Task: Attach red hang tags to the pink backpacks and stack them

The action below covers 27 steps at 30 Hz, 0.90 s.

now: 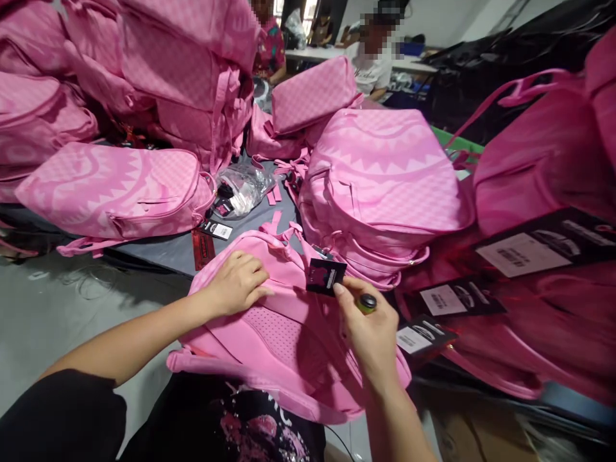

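A pink backpack (283, 333) lies at the table's near edge, its dotted back panel facing up. My left hand (238, 282) rests on its upper left part, fingers curled against the fabric. Between the thumb and fingers of my right hand (368, 321) is the lower right corner of a black tag (326, 276) near the bag's top. A tool with a black end and a green body (366, 303) also sits in that right hand, mostly hidden by the palm. Pink straps bunch up just behind the tag.
Pink backpacks are piled at the left (168, 58) and right (539, 167); others lie on the grey table (168, 253). A clear plastic bag (248, 189) holds small items. Black tags with white labels (445, 299) hang at the right. Two people are across the table.
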Tool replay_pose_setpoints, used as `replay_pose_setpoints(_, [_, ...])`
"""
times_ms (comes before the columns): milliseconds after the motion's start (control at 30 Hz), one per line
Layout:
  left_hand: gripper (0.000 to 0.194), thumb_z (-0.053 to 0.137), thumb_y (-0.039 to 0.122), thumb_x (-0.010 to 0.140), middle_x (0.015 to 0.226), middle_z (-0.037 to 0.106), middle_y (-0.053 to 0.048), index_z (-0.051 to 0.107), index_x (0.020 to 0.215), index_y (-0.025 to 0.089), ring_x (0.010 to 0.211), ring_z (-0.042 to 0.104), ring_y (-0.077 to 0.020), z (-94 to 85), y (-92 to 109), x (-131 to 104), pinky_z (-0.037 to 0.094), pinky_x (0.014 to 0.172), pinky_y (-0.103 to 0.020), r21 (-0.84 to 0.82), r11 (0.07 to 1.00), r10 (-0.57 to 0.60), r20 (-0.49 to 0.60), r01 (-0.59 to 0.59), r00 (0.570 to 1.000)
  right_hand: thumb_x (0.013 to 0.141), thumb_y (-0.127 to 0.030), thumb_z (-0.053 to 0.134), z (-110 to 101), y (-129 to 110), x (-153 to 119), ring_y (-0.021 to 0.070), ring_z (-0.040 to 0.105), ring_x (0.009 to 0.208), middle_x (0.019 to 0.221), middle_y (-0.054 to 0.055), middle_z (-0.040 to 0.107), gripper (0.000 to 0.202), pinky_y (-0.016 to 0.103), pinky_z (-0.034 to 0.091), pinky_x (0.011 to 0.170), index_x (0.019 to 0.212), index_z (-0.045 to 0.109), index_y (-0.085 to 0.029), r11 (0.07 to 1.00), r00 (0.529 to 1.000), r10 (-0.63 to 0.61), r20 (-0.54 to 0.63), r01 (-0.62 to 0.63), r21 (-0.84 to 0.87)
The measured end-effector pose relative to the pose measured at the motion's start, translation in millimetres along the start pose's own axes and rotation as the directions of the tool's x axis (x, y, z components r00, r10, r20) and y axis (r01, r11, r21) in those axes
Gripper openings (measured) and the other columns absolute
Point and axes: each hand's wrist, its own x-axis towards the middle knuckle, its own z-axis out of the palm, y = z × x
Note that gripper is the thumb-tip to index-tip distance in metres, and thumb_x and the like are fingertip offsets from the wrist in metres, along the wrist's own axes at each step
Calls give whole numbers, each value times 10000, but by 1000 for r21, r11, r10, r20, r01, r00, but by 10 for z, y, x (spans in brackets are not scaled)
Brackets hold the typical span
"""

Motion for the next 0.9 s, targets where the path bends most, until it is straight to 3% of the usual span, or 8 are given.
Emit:
replay_pose_setpoints(133, [272,533,394,959,950,647,-65,656,890,162,877,553,-193,-47,13,-59,386,812,-361,-48,995,84,3,-84,996,841,-338,632,65,-78,132,162,656,654,773,38,724,175,267,522,629,851,716,-185,977,975,-171,140,187,-106])
replay_pose_setpoints(300, [107,581,214,922,991,657,-64,657,994,197,904,536,-191,28,17,-240,363,942,-416,42,996,85,-45,-83,995,872,-207,516,227,-72,203,204,705,715,841,58,749,198,296,528,630,931,705,-205,819,828,-365,425,502,-276])
replay_pose_setpoints(500, [266,609,159,893,1078,656,-73,648,1144,238,999,555,-200,75,-58,-337,388,981,-424,-5,993,115,-131,-116,985,845,-122,490,303,-176,229,193,709,760,888,56,747,233,277,508,647,960,675,-205,762,762,-430,484,594,-259])
replay_pose_setpoints(567, [203,630,170,886,930,665,-44,672,1076,228,910,575,-171,125,-64,-375,421,865,-352,-22,992,119,-229,-127,966,814,-98,535,401,-233,202,189,696,725,829,43,737,199,263,468,619,910,674,-204,766,723,-359,591,590,-257])
replay_pose_setpoints(700, [134,668,187,855,765,638,25,676,974,250,732,563,-120,180,-74,-545,424,762,-307,-11,990,131,-311,-142,941,793,-86,618,623,-363,173,176,640,623,703,13,693,119,263,279,523,812,662,-194,621,610,41,791,605,-499])
replay_pose_setpoints(767, [222,701,261,840,923,670,-8,655,1058,265,853,606,-160,152,-101,-655,452,845,-346,-17,999,-42,-391,38,920,843,-92,593,686,-434,179,189,657,734,819,39,709,133,272,256,548,878,677,-189,514,600,126,790,642,-569])
replay_pose_setpoints(833, [494,718,393,826,1206,635,-100,562,1269,240,1113,592,-257,108,-142,-740,464,948,-417,-98,940,-338,-419,328,843,885,-107,565,726,-482,189,197,659,824,907,59,705,150,277,265,574,925,687,-185,458,592,148,792,669,-585])
replay_pose_setpoints(900, [743,697,490,825,1397,535,-163,402,1436,188,1275,523,-312,79,-183,-780,470,1003,-455,-190,832,-554,-281,521,783,893,-120,570,775,-491,197,191,657,834,914,58,703,148,274,291,593,943,692,-186,461,568,178,804,673,-578])
